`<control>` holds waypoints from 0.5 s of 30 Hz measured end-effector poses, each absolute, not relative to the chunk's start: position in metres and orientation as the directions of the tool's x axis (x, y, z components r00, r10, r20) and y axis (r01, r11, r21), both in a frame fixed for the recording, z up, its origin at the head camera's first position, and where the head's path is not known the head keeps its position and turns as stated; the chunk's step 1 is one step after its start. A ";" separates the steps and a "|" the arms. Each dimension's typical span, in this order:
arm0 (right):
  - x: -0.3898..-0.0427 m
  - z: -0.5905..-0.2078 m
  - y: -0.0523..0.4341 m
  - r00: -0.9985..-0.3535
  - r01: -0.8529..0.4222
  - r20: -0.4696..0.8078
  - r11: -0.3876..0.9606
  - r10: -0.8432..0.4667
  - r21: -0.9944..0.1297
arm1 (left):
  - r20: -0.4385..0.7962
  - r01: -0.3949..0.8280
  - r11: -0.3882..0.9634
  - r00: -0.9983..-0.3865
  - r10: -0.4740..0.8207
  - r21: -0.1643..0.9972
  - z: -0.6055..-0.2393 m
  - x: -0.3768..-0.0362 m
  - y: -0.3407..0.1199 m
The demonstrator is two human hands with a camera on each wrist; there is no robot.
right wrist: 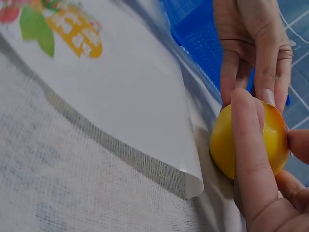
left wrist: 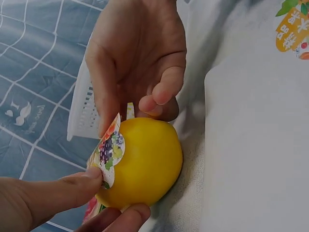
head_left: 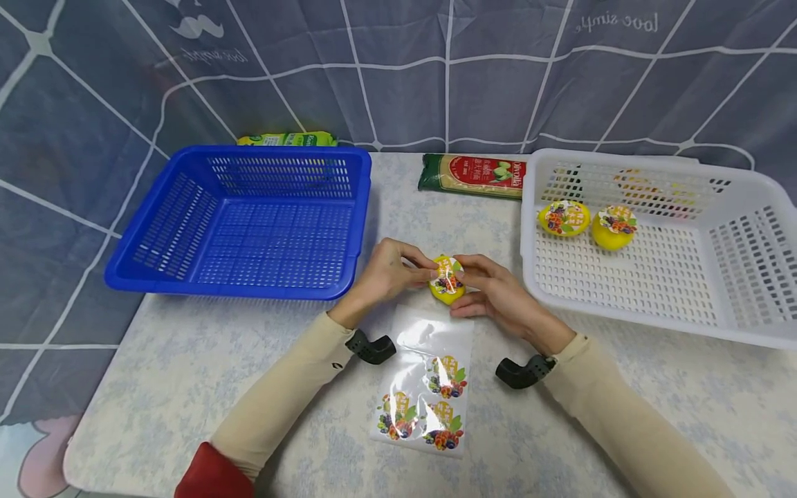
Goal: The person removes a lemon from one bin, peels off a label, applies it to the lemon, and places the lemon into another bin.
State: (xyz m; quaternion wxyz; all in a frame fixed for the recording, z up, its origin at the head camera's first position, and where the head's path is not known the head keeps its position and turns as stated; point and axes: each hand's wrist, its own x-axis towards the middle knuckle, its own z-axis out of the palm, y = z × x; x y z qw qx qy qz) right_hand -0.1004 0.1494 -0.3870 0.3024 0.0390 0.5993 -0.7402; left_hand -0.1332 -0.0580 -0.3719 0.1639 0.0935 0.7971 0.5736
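A small yellow fruit (head_left: 447,290) rests on the table between my two hands. A round fruit-print sticker (head_left: 448,275) lies on its top, partly stuck, one edge still lifted (left wrist: 111,151). My left hand (head_left: 418,271) grips the fruit from the left, a fingertip (left wrist: 89,176) pressing the sticker down. My right hand (head_left: 474,283) holds the fruit from the right, its fingers (right wrist: 248,145) curled over the yellow fruit (right wrist: 220,145). Just in front lies a glossy sticker sheet (head_left: 429,387) with three stickers left on it.
A blue basket (head_left: 249,225) stands at the left. A white basket (head_left: 660,277) at the right holds two yellow fruits (head_left: 564,218) with stickers. A red-labelled packet (head_left: 473,176) and a green packet (head_left: 286,139) lie at the back edge. A patterned curtain hangs behind.
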 end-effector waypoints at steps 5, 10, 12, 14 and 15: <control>-0.100 -0.389 0.153 -0.802 0.520 -0.416 -0.159 -0.430 -0.839 | -0.166 -0.064 0.294 -0.926 0.338 0.954 -0.372 -0.133 -0.058; -0.100 -0.389 0.155 -0.793 0.530 -0.413 -0.174 -0.448 -0.830 | -0.164 -0.059 0.299 -0.926 0.341 0.952 -0.372 -0.133 -0.059; -0.100 -0.389 0.154 -0.792 0.536 -0.421 -0.173 -0.443 -0.826 | -0.169 -0.064 0.303 -0.927 0.335 0.951 -0.373 -0.133 -0.059; -0.099 -0.388 0.153 -0.795 0.535 -0.428 -0.163 -0.429 -0.829 | -0.170 -0.065 0.312 -0.930 0.325 0.948 -0.373 -0.132 -0.059; -0.099 -0.387 0.151 -0.799 0.528 -0.428 -0.154 -0.422 -0.835 | -0.168 -0.061 0.316 -0.931 0.324 0.947 -0.373 -0.132 -0.060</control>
